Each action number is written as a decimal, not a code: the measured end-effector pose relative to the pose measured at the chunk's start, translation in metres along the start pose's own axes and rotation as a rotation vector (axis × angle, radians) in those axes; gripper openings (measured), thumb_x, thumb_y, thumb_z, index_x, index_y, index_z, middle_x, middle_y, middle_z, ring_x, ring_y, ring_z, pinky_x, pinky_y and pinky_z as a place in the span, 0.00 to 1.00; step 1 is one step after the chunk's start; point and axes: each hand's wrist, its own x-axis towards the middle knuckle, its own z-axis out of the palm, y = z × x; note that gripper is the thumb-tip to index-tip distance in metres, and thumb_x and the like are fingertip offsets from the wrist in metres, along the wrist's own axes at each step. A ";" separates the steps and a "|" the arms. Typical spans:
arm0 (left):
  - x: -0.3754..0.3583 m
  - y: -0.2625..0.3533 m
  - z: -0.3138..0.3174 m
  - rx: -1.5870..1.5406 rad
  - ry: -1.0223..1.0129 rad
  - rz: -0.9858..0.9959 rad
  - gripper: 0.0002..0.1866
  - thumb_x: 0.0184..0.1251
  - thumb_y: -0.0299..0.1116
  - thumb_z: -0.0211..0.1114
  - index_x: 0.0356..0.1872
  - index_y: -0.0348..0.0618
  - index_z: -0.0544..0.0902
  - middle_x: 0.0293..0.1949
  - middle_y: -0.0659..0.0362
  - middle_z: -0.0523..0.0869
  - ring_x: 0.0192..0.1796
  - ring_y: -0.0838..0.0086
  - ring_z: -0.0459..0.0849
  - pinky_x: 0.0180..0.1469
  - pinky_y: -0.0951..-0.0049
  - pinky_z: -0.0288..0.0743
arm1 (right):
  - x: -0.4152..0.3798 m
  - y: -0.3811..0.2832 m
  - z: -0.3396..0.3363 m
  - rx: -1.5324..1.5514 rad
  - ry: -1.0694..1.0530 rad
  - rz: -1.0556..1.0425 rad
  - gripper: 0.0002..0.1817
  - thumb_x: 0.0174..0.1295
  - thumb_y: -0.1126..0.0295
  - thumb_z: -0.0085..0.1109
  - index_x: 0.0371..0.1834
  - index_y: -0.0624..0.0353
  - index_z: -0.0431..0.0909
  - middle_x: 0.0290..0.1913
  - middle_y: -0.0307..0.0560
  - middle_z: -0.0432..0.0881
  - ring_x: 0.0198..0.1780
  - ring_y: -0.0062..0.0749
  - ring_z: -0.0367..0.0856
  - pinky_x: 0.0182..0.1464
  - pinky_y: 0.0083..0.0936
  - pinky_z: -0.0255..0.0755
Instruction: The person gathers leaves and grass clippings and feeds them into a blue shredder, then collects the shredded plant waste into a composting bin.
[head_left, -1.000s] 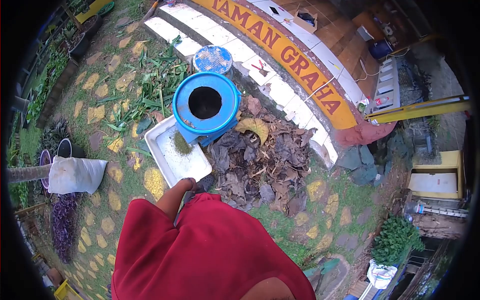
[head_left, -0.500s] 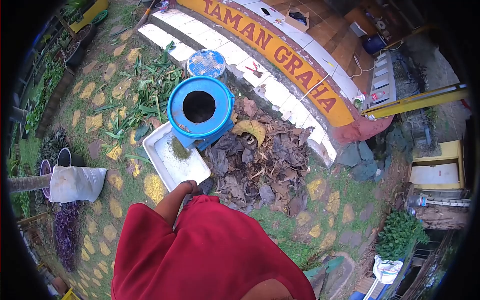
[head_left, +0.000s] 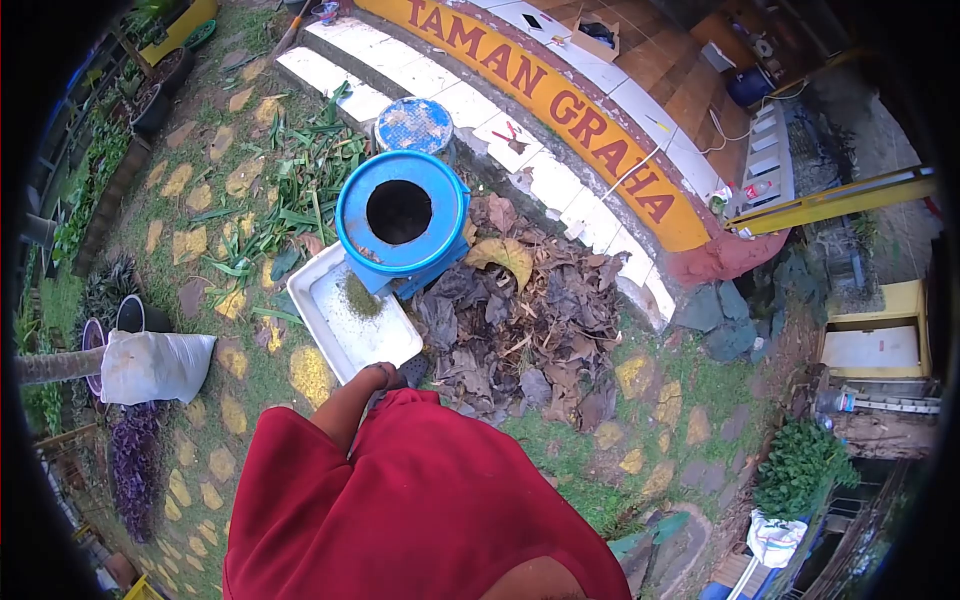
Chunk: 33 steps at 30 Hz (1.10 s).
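Left hand is at the end of a bare forearm, just off the near end of the white tray; fingers too small and shadowed to read, so can't tell if that grip is wide, narrow or on the tray edge. Right hand is out of frame, grip unknown. Blue machine, round top with a dark open hole in the middle, sits over the tray's far right side, ahead of the left hand. Tray lies tilted relative to the view, with a small heap of fine green-brown bits on its floor, near the machine's base. Dry leaf pile spreads right of tray and machine, one curled yellowish leaf on its upper part. Blue-topped drum stands just behind the machine, top scuffed with pale patches. Long green leaves are scattered on the ground left of both. White-tiled step runs behind, red-handled tool on it; above that, yellow band lettered TAMAN GRAHA. White sack is well apart on the left, beside a dark bucket.
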 end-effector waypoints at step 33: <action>-0.003 0.034 0.059 0.354 -0.283 0.072 0.20 0.66 0.46 0.53 0.46 0.44 0.85 0.48 0.44 0.86 0.53 0.51 0.83 0.57 0.57 0.76 | -0.012 0.291 0.037 0.682 0.383 -0.180 0.28 0.71 0.48 0.49 0.62 0.60 0.73 0.58 0.50 0.79 0.53 0.38 0.81 0.54 0.35 0.75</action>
